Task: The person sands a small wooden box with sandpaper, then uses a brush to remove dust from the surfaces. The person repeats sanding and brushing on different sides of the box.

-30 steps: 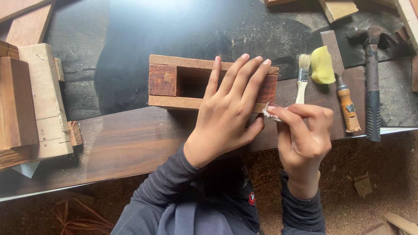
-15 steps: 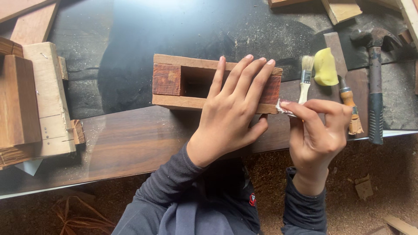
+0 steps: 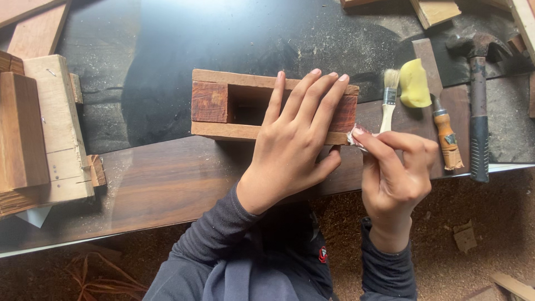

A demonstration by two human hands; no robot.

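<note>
Head view looks straight down on a dark worktop (image 3: 167,33) dusted with sawdust, with a wide brown plank (image 3: 167,184) lying along its near edge. On them, at the middle, sits a reddish wooden box (image 3: 223,103), a hollow frame with a square opening facing up. Left hand (image 3: 295,142) lies flat over the right half of the box, fingers spread and stretched toward the far rail, thumb hooked round the near right corner, pressing it down rather than gripping. Right hand (image 3: 398,178) is just beside that corner, curled closed, thumb and forefinger pinching a small folded scrap (image 3: 356,136) of pale, reddish paper whose tip touches the box's right end; whether it is sandpaper I cannot tell. Just right of the box lie a small paintbrush (image 3: 388,100) with a pale handle, bristles pointing away, and a yellow sponge (image 3: 414,83) beside it. Farther right, a chisel (image 3: 446,136) with an orange-brown handle rests on a narrow strip of wood, and a hammer (image 3: 478,106) with a dark grip lies parallel, head at the far end. At the left edge, well apart from the hands, a stack of wood blocks (image 3: 39,128) sits, pale and dark pieces together. Sawdust covers the floor (image 3: 479,223) below the plank, with a few wood offcuts. Dark sleeves cover both forearms.
</note>
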